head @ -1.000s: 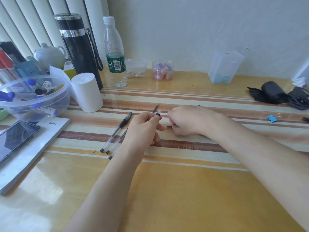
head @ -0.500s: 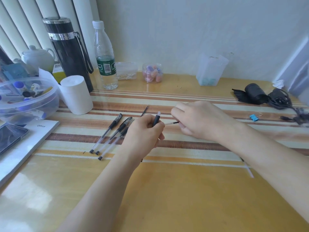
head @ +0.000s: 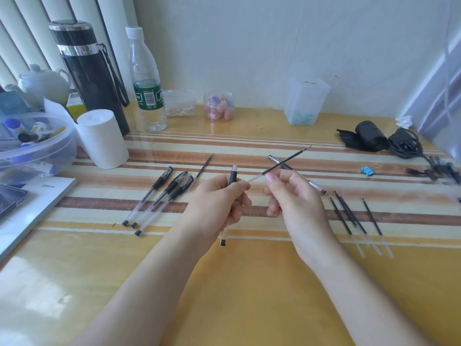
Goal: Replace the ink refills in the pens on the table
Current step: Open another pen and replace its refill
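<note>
The left hand (head: 217, 203) clamps the pen barrel (head: 232, 174), seemingly steadying it for the right hand (head: 294, 203) pinching the refill (head: 282, 164) toward 2 o'clock.

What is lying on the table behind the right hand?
A silver-tipped pen lies slanted behind the right hand, which pinches a refill. The hand covers the pen's middle; its other end shows past the hand.

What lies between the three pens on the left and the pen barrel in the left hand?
One loose refill on the table, between the three pens and the barrel held by the left hand. It shows in the head view.
</note>
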